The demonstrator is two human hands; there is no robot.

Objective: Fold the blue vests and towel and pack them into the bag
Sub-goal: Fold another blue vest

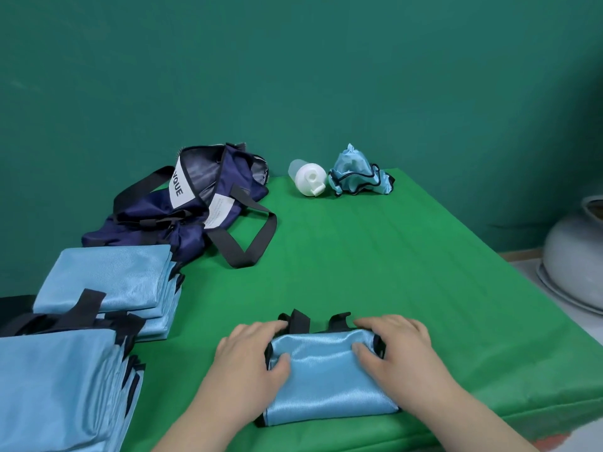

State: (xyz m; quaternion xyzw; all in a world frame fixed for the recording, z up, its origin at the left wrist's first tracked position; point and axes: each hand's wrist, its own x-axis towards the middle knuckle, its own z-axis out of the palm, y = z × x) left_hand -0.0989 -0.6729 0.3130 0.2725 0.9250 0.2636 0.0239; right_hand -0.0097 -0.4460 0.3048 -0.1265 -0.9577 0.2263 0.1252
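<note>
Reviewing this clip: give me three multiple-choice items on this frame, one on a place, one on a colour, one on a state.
1. Where does the white bottle lie?
A. Inside the navy bag
B. At the table's far edge, beside the crumpled vest
C. On the folded stacks

2. What colour is the table cover?
A. Green
B. Red
C. Grey

3. What state is the vest under the hands in?
A. Hanging from one hand
B. Spread out flat
C. Folded into a compact rectangle

Answers:
1 B: it lies on its side just left of the crumpled vest.
2 A: the cloth is bright green.
3 C: the left hand and right hand grip the ends of the folded vest.
</note>
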